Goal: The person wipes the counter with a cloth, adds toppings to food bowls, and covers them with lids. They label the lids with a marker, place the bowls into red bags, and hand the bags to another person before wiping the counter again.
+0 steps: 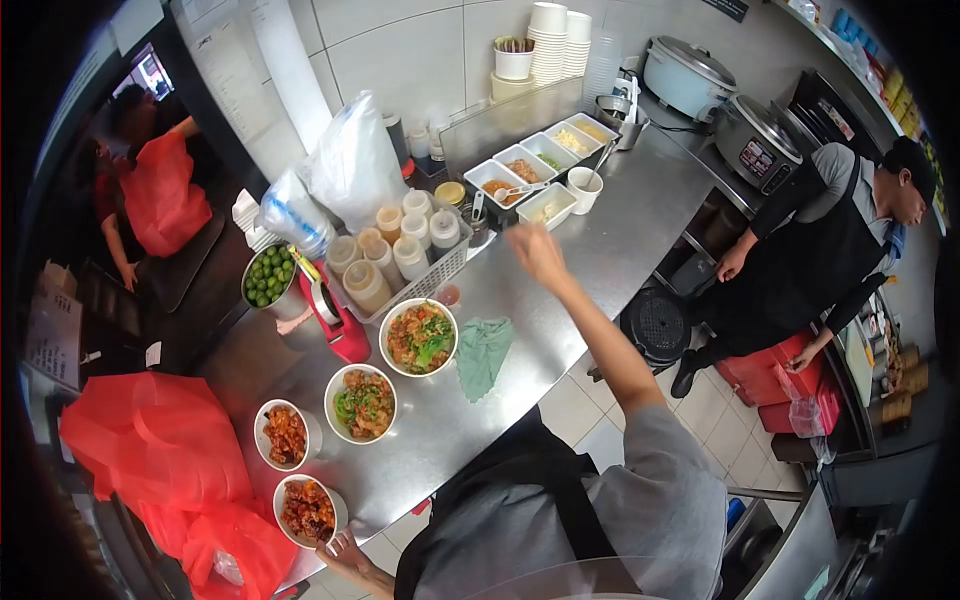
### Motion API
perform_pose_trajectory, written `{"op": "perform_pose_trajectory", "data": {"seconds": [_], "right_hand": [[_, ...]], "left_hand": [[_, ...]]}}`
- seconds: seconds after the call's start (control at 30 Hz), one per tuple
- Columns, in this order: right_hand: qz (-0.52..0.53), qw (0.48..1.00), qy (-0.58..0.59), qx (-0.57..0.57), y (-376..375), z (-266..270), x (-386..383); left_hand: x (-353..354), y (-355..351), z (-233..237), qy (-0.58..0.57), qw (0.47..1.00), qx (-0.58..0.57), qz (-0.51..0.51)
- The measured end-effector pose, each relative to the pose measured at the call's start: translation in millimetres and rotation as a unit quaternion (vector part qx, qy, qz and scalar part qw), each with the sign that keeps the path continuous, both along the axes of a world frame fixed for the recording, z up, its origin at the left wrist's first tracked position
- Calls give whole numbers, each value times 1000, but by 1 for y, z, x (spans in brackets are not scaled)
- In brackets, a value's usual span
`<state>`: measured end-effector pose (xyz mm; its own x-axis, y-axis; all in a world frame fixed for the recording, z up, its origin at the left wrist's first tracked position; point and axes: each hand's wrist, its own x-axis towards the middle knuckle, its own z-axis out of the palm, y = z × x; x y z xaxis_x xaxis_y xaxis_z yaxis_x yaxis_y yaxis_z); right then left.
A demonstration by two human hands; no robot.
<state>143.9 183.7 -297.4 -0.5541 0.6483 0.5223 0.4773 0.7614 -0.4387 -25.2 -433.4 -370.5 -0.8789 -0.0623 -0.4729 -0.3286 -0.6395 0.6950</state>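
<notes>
My left hand (347, 558) is at the lower left, its fingers against the wall of a white paper bowl (308, 510) of dark, saucy fried pieces. Reaching across the counter, my right hand (538, 254) has its fingers curled together just below a small white tub (547, 205) of pale topping; what they hold, if anything, is hidden. A second bowl of saucy pieces (285, 436) stands beyond the first. Two larger bowls, a middle one (361, 403) and a far one (419, 338), hold food topped with chopped greens. White topping trays (503, 183) stand beyond my right hand.
A basket of squeeze bottles (410, 245), a red tape dispenser (335, 310) and a pot of limes (268, 278) line the counter's back. A green cloth (484, 358) lies beside the bowls. Red bags (160, 450) sit at left. A co-worker (810, 240) stands at right.
</notes>
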Motion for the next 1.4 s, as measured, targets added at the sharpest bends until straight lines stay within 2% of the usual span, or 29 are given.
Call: {"op": "perform_pose_trajectory", "data": {"seconds": [0.03,0.1,0.2,0.3,0.33,0.43,0.53,0.63,0.73,0.87,1.03,1.13,1.33,1.4], "right_hand": [[-20,998,17,53,29,3,-7],[-86,993,-17,80,79,4,-19],[-138,970,-166,114,129,-5,-35],[-150,948,-275,54,163,-13,-50],[-142,950,-276,35,165,-8,-51],[-108,959,-259,46,193,-24,-59],[-29,964,-248,92,195,-6,-57],[30,954,-238,181,199,-13,-65],[69,933,-234,265,193,-21,-60],[80,959,-251,102,189,-17,-49],[68,962,-233,-125,212,-20,-51],[116,940,-193,-257,227,-29,-50],[77,968,-230,-65,203,-26,-43],[58,966,-217,-130,202,-21,-47]], "left_hand": [[8,5,12,20,1000,-7,-13],[22,19,38,59,997,-22,-32],[38,52,73,99,993,-12,-58],[59,101,87,133,981,80,-116],[72,135,106,129,978,108,-120],[95,209,125,71,966,158,-194],[114,280,133,18,942,175,-285],[126,349,123,-9,906,183,-382],[132,410,104,-47,889,157,-428],[130,467,33,-108,894,102,-422],[137,511,13,-85,903,60,-417],[138,525,-2,-57,904,74,-418],[140,533,13,-29,897,7,-440],[136,526,24,-31,888,11,-458]]}}
